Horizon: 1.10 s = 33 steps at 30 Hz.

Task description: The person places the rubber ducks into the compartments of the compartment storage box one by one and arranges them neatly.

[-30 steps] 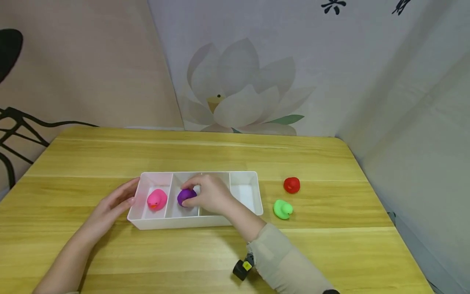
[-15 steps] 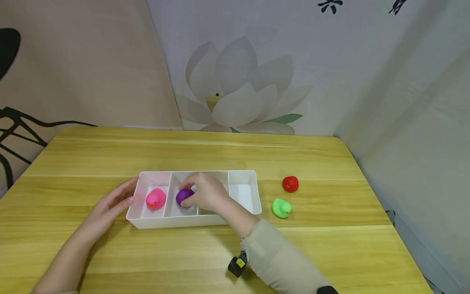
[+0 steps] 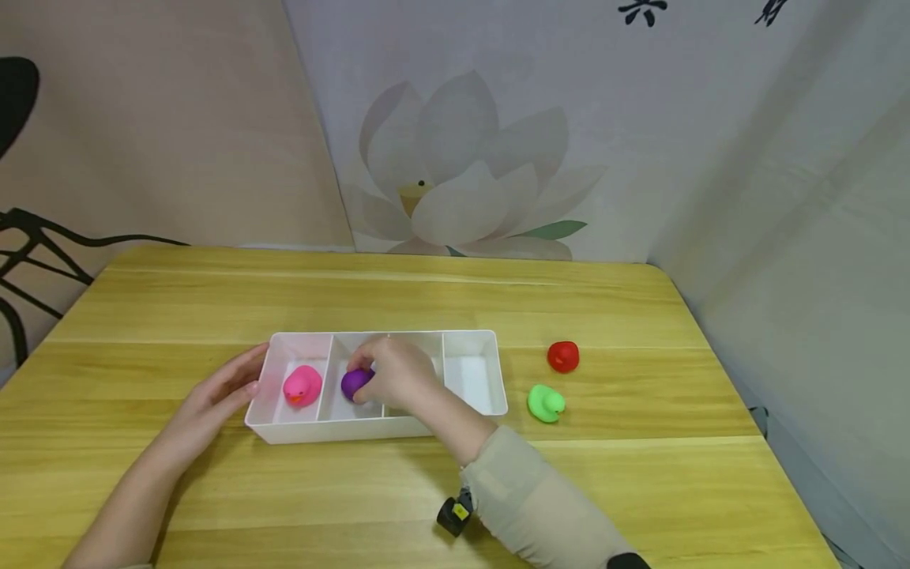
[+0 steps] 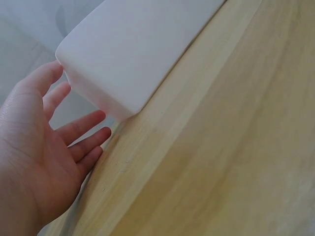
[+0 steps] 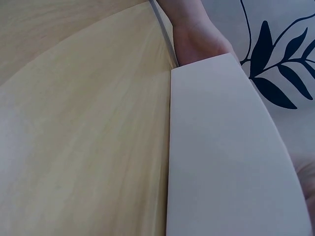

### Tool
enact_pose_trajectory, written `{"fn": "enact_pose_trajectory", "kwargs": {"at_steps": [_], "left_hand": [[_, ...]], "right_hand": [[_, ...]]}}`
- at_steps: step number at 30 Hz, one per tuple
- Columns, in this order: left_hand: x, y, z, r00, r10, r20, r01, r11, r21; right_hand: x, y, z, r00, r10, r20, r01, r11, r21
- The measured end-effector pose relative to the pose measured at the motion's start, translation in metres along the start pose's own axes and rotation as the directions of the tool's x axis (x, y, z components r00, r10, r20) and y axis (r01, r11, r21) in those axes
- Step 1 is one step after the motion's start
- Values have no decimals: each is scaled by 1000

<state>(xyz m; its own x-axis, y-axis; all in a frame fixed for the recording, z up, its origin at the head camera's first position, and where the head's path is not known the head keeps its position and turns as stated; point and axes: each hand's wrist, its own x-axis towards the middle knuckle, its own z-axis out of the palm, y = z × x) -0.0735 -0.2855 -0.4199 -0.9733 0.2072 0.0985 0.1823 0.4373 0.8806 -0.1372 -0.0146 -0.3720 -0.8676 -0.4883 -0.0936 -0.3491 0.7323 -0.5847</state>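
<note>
A long white divided tray lies across the table, with a pink rubber duck in its leftmost compartment. In the second compartment from the left, my right hand pinches a purple rubber duck between thumb and fingers, partly covering it. My left hand is at the tray's left end, fingers spread and only slightly bent. In the left wrist view, its index fingertip meets the corner of the white tray. The tray's outer wall fills much of the right wrist view and hides the purple duck there.
Right of the tray, a red rubber duck and a green rubber duck sit on the wooden table. A printed cloth backdrop hangs behind the table's far edge.
My right forearm has shifted slightly left, while the hand keeps its pinch on the purple duck in the same compartment. My left hand stays at the tray's end.
</note>
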Motion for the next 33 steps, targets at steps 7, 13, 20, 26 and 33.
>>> {"fn": "enact_pose_trajectory", "kwargs": {"at_steps": [7, 13, 20, 26, 33], "left_hand": [[0, -1, 0, 1000, -3, 1, 3, 1000, 8], [-1, 0, -1, 1000, -10, 0, 10, 1000, 4], [0, 2, -1, 1000, 0, -7, 0, 1000, 9], [0, 1, -1, 1000, 1, -5, -1, 1000, 13], [0, 2, 0, 1000, 10, -7, -10, 1000, -2]], "right_hand": [[-1, 0, 1, 1000, 7, 4, -7, 1000, -16], [-2, -1, -1, 1000, 13, 9, -13, 1000, 0], [-9, -4, -4, 1000, -4, -11, 4, 1000, 4], [-19, -4, -10, 999, -1, -50, 2, 1000, 25], [-37, 2, -24, 988, -23, -156, 46, 988, 146]]}}
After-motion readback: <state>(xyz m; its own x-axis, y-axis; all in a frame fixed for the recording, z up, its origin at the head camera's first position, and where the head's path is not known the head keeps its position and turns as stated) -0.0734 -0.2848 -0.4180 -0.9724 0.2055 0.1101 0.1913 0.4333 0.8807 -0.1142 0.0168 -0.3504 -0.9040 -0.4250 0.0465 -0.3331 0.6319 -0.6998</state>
